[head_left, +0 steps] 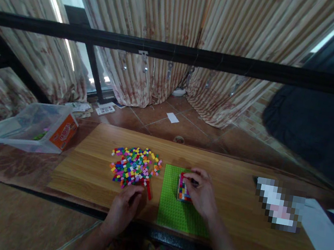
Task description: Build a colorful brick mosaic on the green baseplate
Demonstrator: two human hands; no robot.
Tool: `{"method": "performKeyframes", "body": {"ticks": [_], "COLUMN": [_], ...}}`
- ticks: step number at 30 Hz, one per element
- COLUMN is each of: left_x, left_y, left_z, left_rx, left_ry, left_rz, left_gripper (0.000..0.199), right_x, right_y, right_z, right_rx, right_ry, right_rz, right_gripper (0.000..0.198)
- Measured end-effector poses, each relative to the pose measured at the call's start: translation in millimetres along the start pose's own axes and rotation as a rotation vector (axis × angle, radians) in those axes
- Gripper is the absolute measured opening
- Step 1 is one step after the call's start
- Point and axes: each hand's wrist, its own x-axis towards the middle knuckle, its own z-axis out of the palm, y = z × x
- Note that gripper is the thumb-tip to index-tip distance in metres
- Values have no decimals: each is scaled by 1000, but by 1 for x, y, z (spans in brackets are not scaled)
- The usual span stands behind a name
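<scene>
A green studded baseplate (170, 214) lies on the wooden board, and a small rectangular build of multicoloured toy bricks (180, 191) stands on it. My right hand (203, 194) is over the build's right side, its thumb and fingertips closed at the top bricks; whether a loose brick is between them is hidden. My left hand (123, 208) rests at the near edge of a pile of loose toy bricks (136, 165). Its fingers are curled in toward the thumb, and anything inside them is hidden. Just right of its fingertips lies a long red brick strip (149, 191).
A wooden board (87, 171) spans the low table. At the left stands a clear plastic bin (35, 119) with an orange label. On the right are a pixelated object (277, 207) and white paper (322, 234). A black rail (179, 54) crosses before striped curtains.
</scene>
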Motion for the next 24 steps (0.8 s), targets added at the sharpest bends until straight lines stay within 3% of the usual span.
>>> {"method": "performKeyframes", "body": {"ticks": [14,24], "left_x": [-1,-2], "left_y": [-4,4], "left_z": [2,-1], "left_rx": [-6,-11], "left_ry": [14,-32], "left_rz": [18,-4], "left_gripper": [18,18], "right_x": [6,5], "right_y": [6,6], "right_z": [9,8], "right_rx": [137,138], "right_ry": [71,40], "right_rz": [71,92], "right_gripper": [14,18]}}
